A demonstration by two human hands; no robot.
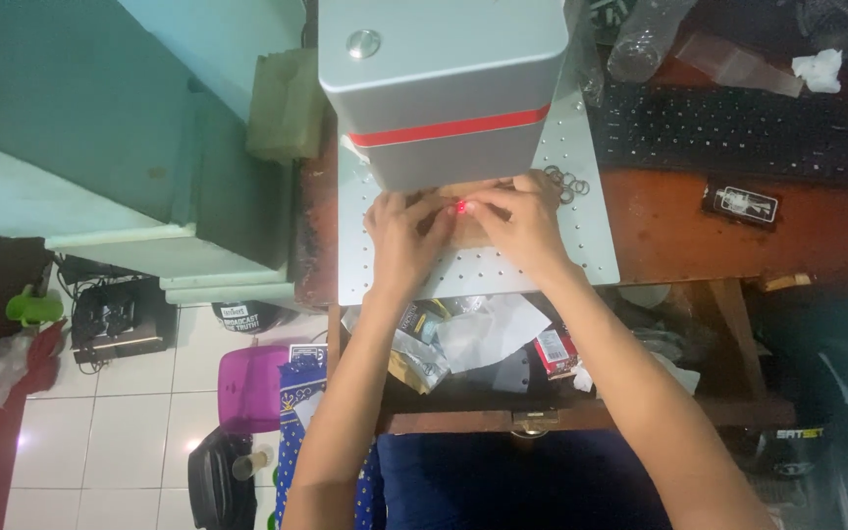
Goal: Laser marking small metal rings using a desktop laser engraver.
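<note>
While red dot [460, 207] glows, left hand [402, 238] and right hand [520, 224] press fingertips on brown piece [473, 232] atop perforated metal plate [581, 221], under grey machine head [441, 88]; rings [566, 183] nearby.

Views: one, head-worn. Facing: steeply down over the person's own forearms onto a perforated metal plate [581, 236] beneath a grey machine head [444, 88]. Range: close, at arm's reach. Frame edges: wooden desk [738, 236] and keyboard [738, 128] at right, tiled floor [110, 432] at lower left.
</note>
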